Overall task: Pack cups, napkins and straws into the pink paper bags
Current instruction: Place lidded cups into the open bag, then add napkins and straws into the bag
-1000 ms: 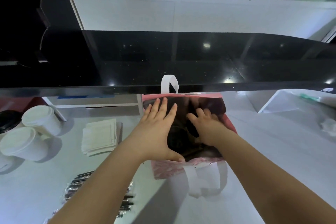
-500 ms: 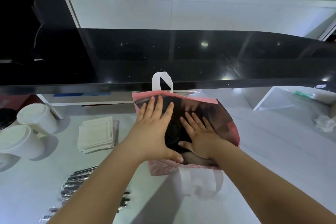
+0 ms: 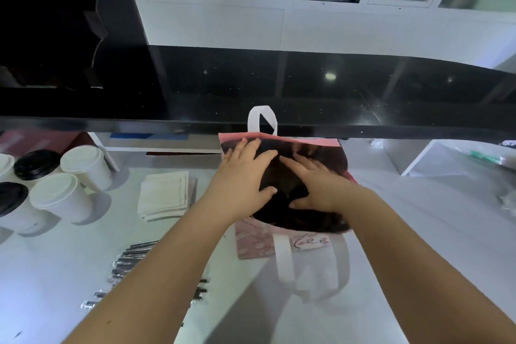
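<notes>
A pink paper bag [image 3: 259, 244] with white handles stands upright at the middle of the white counter, its mouth spread wide and dark inside. My left hand [image 3: 243, 176] lies flat with straight fingers over the bag's left inner wall. My right hand [image 3: 315, 184] reaches into the mouth, fingers spread and pointing left. At the left stand several lidded cups [image 3: 60, 197], some with white lids, some with black. A stack of napkins [image 3: 164, 194] lies beside the cups. Wrapped straws [image 3: 131, 260] lie at the lower left, partly hidden by my left forearm.
A black raised counter ledge [image 3: 307, 126] runs across just behind the bag. A white shelf unit [image 3: 435, 159] stands at the right, with blurred clutter at the far right edge.
Both hands have stayed in the bag's mouth; my right hand went from curled to flat, fingers spread. The mouth looks wider. The view has shifted, showing more cups at the left.
</notes>
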Motion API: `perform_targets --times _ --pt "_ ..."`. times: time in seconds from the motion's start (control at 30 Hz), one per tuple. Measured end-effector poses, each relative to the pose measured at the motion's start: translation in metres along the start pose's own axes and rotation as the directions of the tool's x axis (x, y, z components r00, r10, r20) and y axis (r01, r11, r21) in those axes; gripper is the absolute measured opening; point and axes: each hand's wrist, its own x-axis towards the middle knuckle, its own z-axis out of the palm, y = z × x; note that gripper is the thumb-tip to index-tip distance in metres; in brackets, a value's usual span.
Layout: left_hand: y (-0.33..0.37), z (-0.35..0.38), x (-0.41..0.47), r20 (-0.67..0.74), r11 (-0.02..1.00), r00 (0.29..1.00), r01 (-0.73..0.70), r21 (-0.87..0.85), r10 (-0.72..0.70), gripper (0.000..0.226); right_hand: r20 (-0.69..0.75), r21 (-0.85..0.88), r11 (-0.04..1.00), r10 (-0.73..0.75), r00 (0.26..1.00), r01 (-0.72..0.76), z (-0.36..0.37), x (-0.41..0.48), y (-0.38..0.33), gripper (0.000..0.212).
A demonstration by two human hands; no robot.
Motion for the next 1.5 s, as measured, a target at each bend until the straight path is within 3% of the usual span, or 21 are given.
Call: perform_targets --times 0.17,0.3,0.43,0.63,0.77,0.9,1.0,1.17,1.27,1.33,1.5 --pt "-0.008 -0.014 -0.013 -0.209 0.998 0.977 0.045 -0.033 -0.051 0.043 -0.320 0.000 0.993 -0.113 0.941 0.119 -0.042 -0.023 -0.046 0.050" --pt "-0.032 -0.027 -0.032 -0.300 0.979 0.932 0.200 -0.041 -0.203 0.035 -0.447 -0.028 0.964 -0.250 0.859 0.265 -0.044 -0.027 -0.104 0.033" --pt "-0.075 -0.041 -0.070 -0.315 0.933 0.881 0.355 -0.056 -0.354 0.038 -0.384 -0.100 0.935 -0.351 0.854 0.340 -0.030 -0.008 -0.157 0.041" --pt "-0.130 -0.034 -0.153 -0.244 0.808 0.779 0.587 -0.040 -0.578 0.040 -0.335 -0.184 0.893 -0.449 0.828 0.410 0.017 0.010 -0.225 0.033" --pt "-0.145 -0.004 -0.198 -0.159 0.726 0.712 0.686 -0.055 -0.684 0.042 -0.191 -0.133 0.885 -0.465 0.864 0.447 0.072 0.018 -0.241 0.032" --pt "-0.146 0.036 -0.229 -0.045 0.670 0.669 0.739 -0.066 -0.742 0.040 -0.009 -0.018 0.917 -0.399 0.917 0.399 0.132 0.025 -0.228 0.027" --pt "-0.143 0.061 -0.242 0.033 0.648 0.650 0.760 -0.056 -0.759 0.041 0.035 0.064 0.926 -0.376 0.926 0.373 0.162 0.026 -0.214 0.022" --pt "-0.137 0.085 -0.253 0.069 0.655 0.657 0.754 -0.046 -0.751 0.043 -0.005 0.214 0.866 -0.463 0.887 0.453 0.198 0.013 -0.213 0.015" --pt "-0.135 0.091 -0.262 0.047 0.644 0.648 0.761 -0.073 -0.760 0.045 -0.024 0.203 0.828 -0.529 0.848 0.522 0.217 -0.001 -0.220 0.008" --pt "-0.134 0.093 -0.268 0.040 0.639 0.643 0.765 -0.081 -0.765 0.045 -0.048 0.174 0.814 -0.554 0.831 0.553 0.227 -0.005 -0.222 0.014" --pt "-0.128 0.092 -0.279 0.008 0.635 0.641 0.761 -0.134 -0.767 0.043 -0.079 0.113 0.856 -0.498 0.864 0.504 0.236 -0.004 -0.224 0.020"
